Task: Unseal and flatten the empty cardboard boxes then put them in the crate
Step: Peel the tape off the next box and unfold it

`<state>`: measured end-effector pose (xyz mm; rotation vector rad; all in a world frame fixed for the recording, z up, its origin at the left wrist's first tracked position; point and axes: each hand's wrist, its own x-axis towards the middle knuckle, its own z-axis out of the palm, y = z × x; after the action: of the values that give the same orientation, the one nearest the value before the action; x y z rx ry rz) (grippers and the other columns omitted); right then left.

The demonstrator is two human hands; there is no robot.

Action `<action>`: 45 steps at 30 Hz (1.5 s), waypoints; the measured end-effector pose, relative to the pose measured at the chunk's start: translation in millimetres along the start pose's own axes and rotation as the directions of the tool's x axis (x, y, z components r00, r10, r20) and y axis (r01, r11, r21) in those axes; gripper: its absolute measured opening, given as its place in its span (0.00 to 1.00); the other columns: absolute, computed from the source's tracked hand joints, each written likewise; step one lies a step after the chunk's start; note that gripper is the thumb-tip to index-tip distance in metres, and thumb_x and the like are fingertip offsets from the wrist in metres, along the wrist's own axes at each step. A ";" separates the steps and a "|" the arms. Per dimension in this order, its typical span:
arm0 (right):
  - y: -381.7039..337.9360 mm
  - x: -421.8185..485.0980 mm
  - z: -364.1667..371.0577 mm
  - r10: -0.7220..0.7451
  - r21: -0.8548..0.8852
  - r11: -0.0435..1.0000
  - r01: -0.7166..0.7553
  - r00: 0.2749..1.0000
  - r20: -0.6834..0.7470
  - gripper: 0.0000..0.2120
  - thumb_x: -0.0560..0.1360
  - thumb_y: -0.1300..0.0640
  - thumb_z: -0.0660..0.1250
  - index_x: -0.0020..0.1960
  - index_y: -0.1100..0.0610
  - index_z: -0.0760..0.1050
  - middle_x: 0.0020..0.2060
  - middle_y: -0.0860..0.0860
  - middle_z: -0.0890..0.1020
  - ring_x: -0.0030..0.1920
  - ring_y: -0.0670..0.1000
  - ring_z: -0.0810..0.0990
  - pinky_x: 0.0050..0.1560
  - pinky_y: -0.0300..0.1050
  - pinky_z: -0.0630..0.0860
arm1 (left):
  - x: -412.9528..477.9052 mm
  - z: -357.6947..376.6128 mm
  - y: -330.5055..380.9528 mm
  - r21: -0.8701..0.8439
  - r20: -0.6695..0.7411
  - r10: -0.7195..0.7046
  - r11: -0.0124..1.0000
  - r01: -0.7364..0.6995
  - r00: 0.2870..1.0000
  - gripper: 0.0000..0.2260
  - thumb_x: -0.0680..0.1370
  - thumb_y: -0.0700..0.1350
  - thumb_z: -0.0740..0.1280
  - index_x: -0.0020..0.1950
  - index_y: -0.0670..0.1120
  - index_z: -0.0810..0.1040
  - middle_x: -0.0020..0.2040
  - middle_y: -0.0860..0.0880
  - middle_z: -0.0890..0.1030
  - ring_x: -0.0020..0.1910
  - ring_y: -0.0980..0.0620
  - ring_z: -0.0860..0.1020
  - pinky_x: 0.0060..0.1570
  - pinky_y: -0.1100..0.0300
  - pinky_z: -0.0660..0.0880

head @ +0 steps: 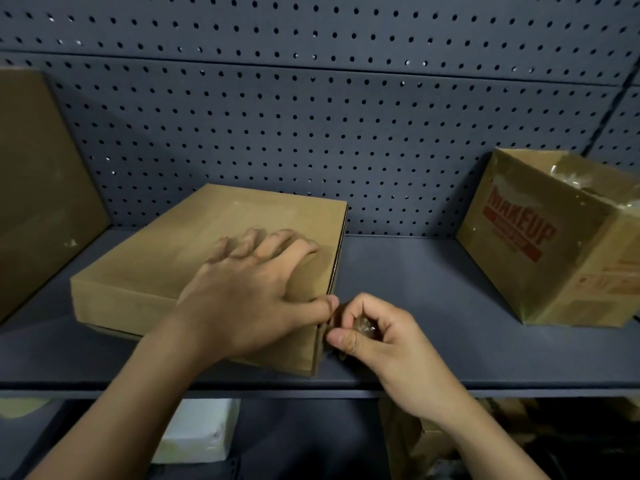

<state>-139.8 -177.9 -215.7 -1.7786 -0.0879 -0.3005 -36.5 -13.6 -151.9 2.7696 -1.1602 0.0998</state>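
A flat brown cardboard box (156,261) lies on the dark shelf (415,327), closed. My left hand (256,289) rests flat on its lid, fingers spread, the thumb hooked at the box's near right corner. My right hand (374,334) is just beside that corner, fingers curled round a crumpled wad of clear tape (363,329) pinched against the thumb. The wad touches or nearly touches the box's right side.
A taller brown box printed "MAKEUP" (554,244) stands tilted at the right of the shelf, with torn tape on top. A cardboard sheet (38,188) leans at the left. Pegboard (311,116) backs the shelf. Below are a white block (201,434) and more cardboard (415,445).
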 end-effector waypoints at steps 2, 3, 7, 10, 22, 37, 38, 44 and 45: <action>1.5 0.3 1.1 0.011 -0.009 1.000 -0.011 1.000 -0.013 0.09 0.72 0.53 0.71 0.39 0.55 0.73 0.32 0.52 0.77 0.33 0.49 0.70 0.35 0.42 0.68 | -0.5 -0.6 0.1 -0.015 0.003 -0.002 1.000 0.002 1.000 0.36 0.65 0.77 0.42 0.71 0.67 0.52 0.76 0.63 0.56 0.78 0.52 0.52 0.76 0.45 0.49; 3.1 0.6 1.5 0.014 0.022 1.000 -0.013 1.000 -0.026 0.09 0.72 0.53 0.70 0.40 0.57 0.72 0.34 0.54 0.79 0.34 0.51 0.73 0.36 0.45 0.73 | -1.0 -1.2 0.1 -0.023 0.005 0.002 1.000 -0.002 1.000 0.35 0.65 0.77 0.42 0.71 0.67 0.52 0.76 0.63 0.56 0.78 0.51 0.52 0.76 0.45 0.49; 6.1 6.4 -24.0 0.122 0.384 0.923 -0.001 0.948 -0.292 0.12 0.71 0.56 0.67 0.42 0.61 0.65 0.41 0.60 0.84 0.43 0.57 0.86 0.34 0.48 0.83 | -11.2 -7.9 -9.8 -0.065 0.001 0.049 0.997 -0.049 0.999 0.32 0.65 0.75 0.47 0.68 0.68 0.56 0.71 0.69 0.58 0.75 0.58 0.55 0.76 0.48 0.51; 6.8 8.7 -58.7 0.154 0.303 0.953 -0.013 0.881 -0.446 0.05 0.77 0.61 0.65 0.47 0.57 0.68 0.44 0.59 0.85 0.42 0.57 0.86 0.35 0.47 0.82 | -23.0 -18.1 -24.2 -0.098 0.031 0.100 0.991 -0.096 0.995 0.32 0.64 0.73 0.49 0.67 0.69 0.57 0.67 0.76 0.56 0.71 0.67 0.52 0.73 0.54 0.50; 10.0 22.4 -45.9 0.186 0.080 0.983 -0.168 0.913 -0.364 0.05 0.76 0.49 0.69 0.48 0.49 0.82 0.33 0.50 0.73 0.34 0.50 0.72 0.41 0.48 0.68 | -41.4 -32.3 -32.5 -0.242 0.165 0.244 0.949 -0.200 0.956 0.33 0.59 0.68 0.57 0.64 0.76 0.52 0.68 0.82 0.46 0.67 0.81 0.37 0.66 0.77 0.35; -1.8 0.1 -54.4 -0.265 -0.510 0.856 0.087 0.920 -0.287 0.21 0.76 0.37 0.64 0.60 0.49 0.82 0.48 0.42 0.83 0.53 0.45 0.81 0.52 0.42 0.76 | -37.0 -32.0 -36.3 -0.261 0.253 0.266 0.945 -0.199 0.930 0.38 0.66 0.66 0.66 0.73 0.74 0.52 0.71 0.81 0.46 0.70 0.78 0.38 0.74 0.65 0.39; -3.0 -0.9 -52.5 -0.287 -0.539 0.837 0.093 0.913 -0.288 0.23 0.74 0.36 0.65 0.60 0.50 0.83 0.47 0.42 0.83 0.52 0.45 0.82 0.51 0.42 0.76 | -35.4 -35.0 -33.5 -0.243 0.258 0.246 0.952 -0.183 0.935 0.38 0.65 0.66 0.63 0.73 0.74 0.51 0.72 0.80 0.46 0.70 0.79 0.38 0.74 0.67 0.39; -4.8 -10.8 -36.6 -0.179 -0.581 0.814 -0.016 0.944 -0.276 0.28 0.75 0.33 0.62 0.70 0.44 0.73 0.61 0.36 0.76 0.63 0.37 0.73 0.62 0.31 0.68 | -22.9 -19.3 -18.2 -0.112 0.130 0.120 0.988 -0.106 0.984 0.41 0.63 0.74 0.43 0.76 0.69 0.44 0.78 0.68 0.43 0.75 0.69 0.39 0.75 0.60 0.38; -5.1 -12.4 -32.7 -0.150 -0.608 0.793 -0.049 0.951 -0.272 0.30 0.73 0.31 0.61 0.72 0.42 0.70 0.63 0.36 0.74 0.64 0.38 0.72 0.64 0.35 0.69 | -21.7 -12.8 -16.0 -0.044 0.093 0.105 0.994 -0.101 0.990 0.41 0.63 0.75 0.42 0.76 0.68 0.41 0.79 0.66 0.42 0.77 0.65 0.39 0.77 0.56 0.39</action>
<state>-157.9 -207.1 -207.5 -2.3501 0.2121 -0.7076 -40.4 14.7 -143.2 2.7065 -1.3136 -0.0447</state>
